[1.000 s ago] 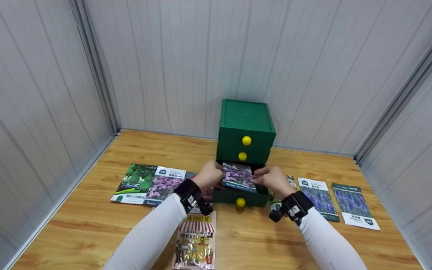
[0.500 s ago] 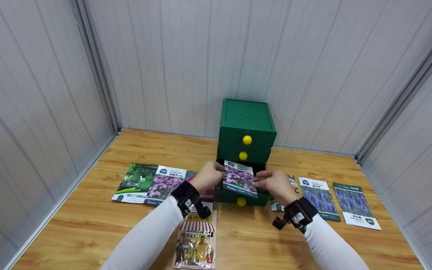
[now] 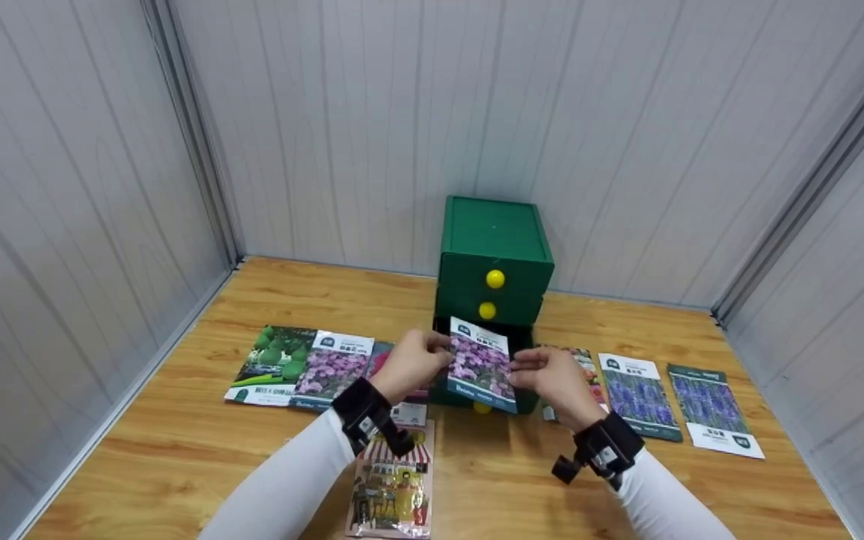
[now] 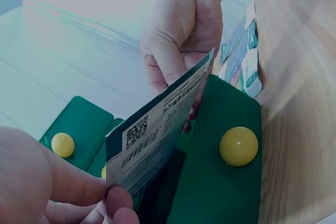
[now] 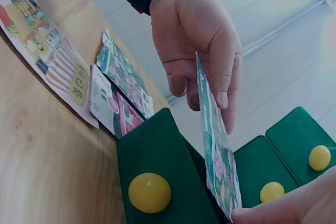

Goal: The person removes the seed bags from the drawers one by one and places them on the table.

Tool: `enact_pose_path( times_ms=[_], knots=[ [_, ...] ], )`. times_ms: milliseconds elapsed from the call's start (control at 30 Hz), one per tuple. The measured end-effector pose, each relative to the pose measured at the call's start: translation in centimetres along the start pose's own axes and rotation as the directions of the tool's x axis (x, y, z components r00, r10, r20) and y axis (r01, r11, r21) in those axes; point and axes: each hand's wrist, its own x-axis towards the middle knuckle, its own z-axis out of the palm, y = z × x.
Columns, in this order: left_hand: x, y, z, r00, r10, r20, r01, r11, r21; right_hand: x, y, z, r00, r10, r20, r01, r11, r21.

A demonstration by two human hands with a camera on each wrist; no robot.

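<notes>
In the head view a seed packet with pink-purple flowers is held tilted over the pulled-out bottom drawer of a green drawer cabinet. My left hand pinches its left edge between thumb and fingers. At the opposite edge, my right hand grips the packet with its fingertips. The packet's printed back, with a QR code, faces the left wrist camera. Below it shows the drawer front with a yellow knob. The drawer's inside is mostly hidden by the packet.
Left of the cabinet lie a green-fruit packet and another pink-flower packet, overlapping. A pink pouch with a striped awning lies in front. To the right are two purple-flower packets, plus a partly hidden one.
Both hands have drawn the flower packet up and toward the camera, out of the open drawer, so that it now overlaps the drawer front and most of its knob.
</notes>
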Motion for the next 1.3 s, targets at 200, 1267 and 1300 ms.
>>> enact_pose_path(
  times_ms=[200,1267,1300],
  knots=[
    [-1.2,0.2,0.1,0.997,0.072,-0.014,-0.071,0.993,0.092,-0.8,-0.2,0.5,0.998,-0.049,-0.044,0.047,0.997,-0.064],
    [-8.4,-3.5,1.9,0.985,0.170,0.037,-0.174,0.971,0.166,-7.4,1.6,1.3,0.999,-0.027,-0.033,0.030,0.996,0.085],
    [-8.6,-3.6,1.9,0.985,0.168,0.041,-0.173,0.971,0.168,-7.5,1.6,1.4,0.999,-0.015,-0.037,0.018,0.996,0.082]
  ],
)
